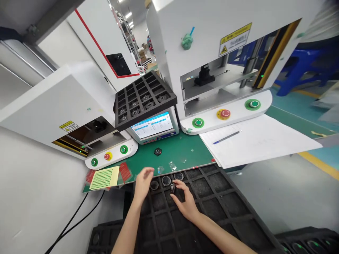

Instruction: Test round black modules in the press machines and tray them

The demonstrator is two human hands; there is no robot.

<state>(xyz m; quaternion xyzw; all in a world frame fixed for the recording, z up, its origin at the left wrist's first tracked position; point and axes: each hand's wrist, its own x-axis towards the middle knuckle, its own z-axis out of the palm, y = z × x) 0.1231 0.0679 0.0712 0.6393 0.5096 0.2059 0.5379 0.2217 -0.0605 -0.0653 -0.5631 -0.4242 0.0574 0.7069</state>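
Observation:
My right hand (186, 203) pinches a round black watch body (172, 187), tilted on edge between thumb and fingers, above a black foam tray (225, 204) with square compartments. Three more round watch bodies lie in the tray's far row: one on the left (154, 185), one in the middle (166, 181) and one on the right (178, 176). My left hand (143, 185) hovers over the tray's far left corner, its fingertips drawn together; whether they hold anything is hidden. Bits of clear film (172, 166) lie on the green bench just beyond.
On the green bench (185, 148) sits a black round part (158, 151). Behind it, a partitioned tray (145, 100) of round parts rests on a lit monitor (152, 127). White machines with buttons flank it. Paper sheets (262, 141) with a pen (227, 137) lie right; a green-dotted sticker sheet (104, 178) lies left.

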